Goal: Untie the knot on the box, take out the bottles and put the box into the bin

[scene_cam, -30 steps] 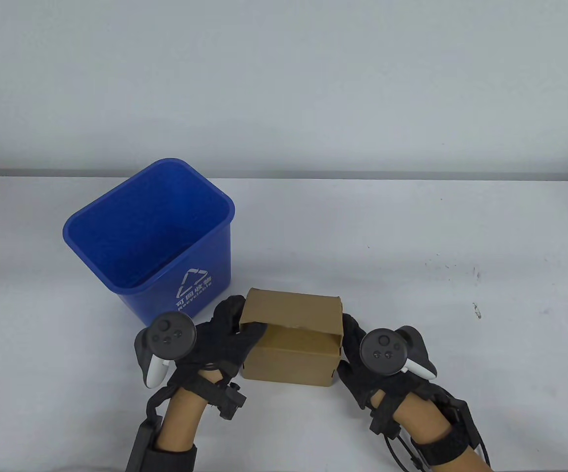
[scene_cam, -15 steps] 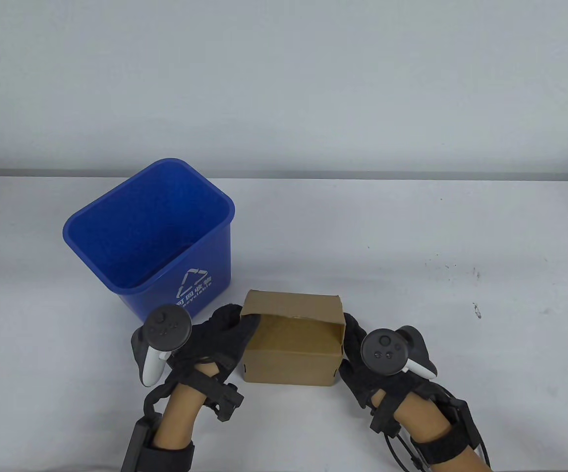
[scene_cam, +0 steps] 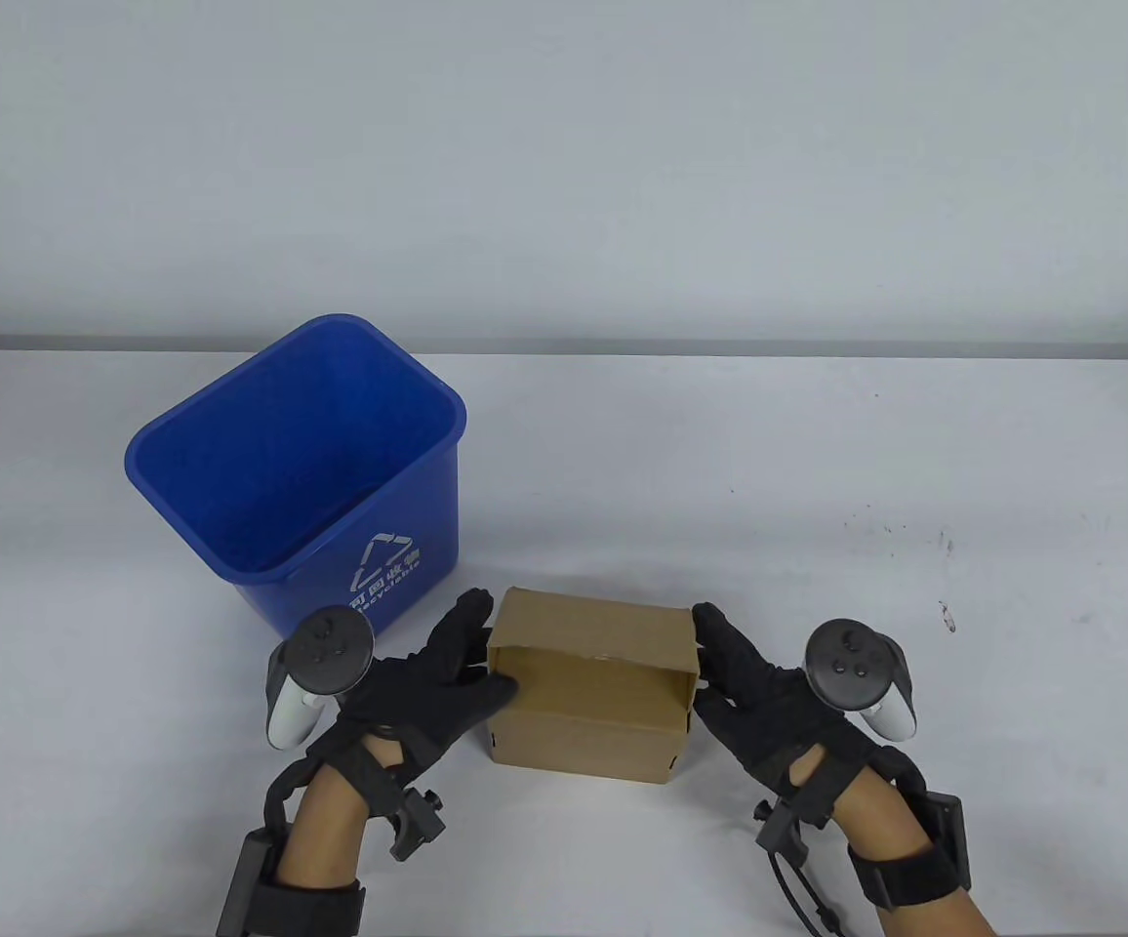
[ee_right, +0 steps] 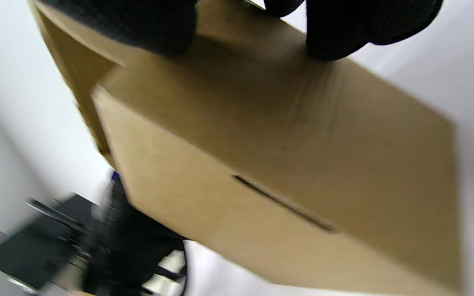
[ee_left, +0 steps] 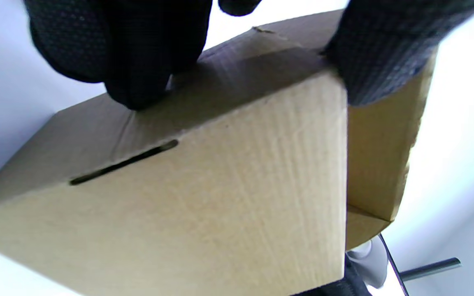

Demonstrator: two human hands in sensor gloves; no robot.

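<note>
An open brown cardboard box sits near the table's front edge, between my two hands. My left hand grips its left end, with the thumb hooked over the front rim and the fingers along the side. My right hand grips its right end the same way. The left wrist view shows the box close up, a narrow slot in one face, with my gloved fingers on its side. The box in the right wrist view is blurred under my fingers. No bottles or string show. The blue bin stands just behind and left of the box.
The bin is open at the top and I see nothing in it. The white table stretches to the right and back of the box. Small dark marks dot its right side.
The box and both hands have shifted a little right and toward me. My right hand has swung outward to the right. My left thumb now lies over the front rim.
</note>
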